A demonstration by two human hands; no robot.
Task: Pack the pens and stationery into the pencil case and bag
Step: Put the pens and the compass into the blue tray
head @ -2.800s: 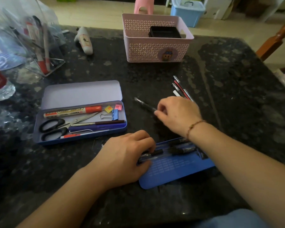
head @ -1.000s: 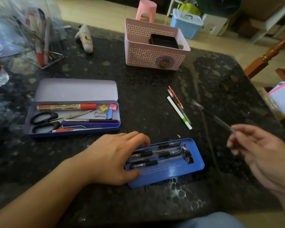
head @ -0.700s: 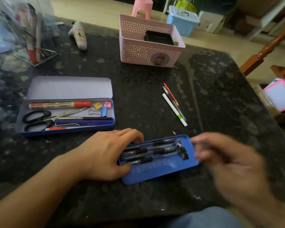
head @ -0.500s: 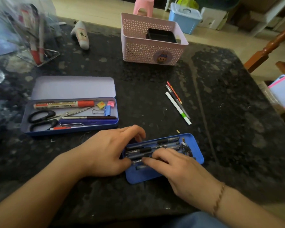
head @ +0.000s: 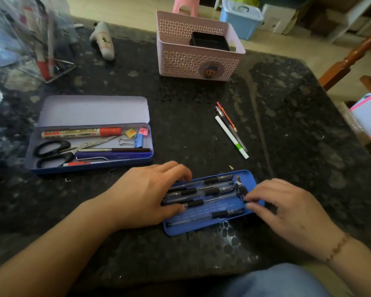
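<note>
Pen ends (head: 169, 195) perhaps under left hand (head: 146, 196)

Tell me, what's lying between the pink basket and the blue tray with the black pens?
Three loose pens on the dark table, seen in the head view.

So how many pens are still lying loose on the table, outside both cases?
3, side by side right of the open case: a red one, a dark one and a white one with a green band. None appears hidden.

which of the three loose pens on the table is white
The nearest one of the three, the white pen with a green band near its tip; the other two beside it are dark and red.
</note>
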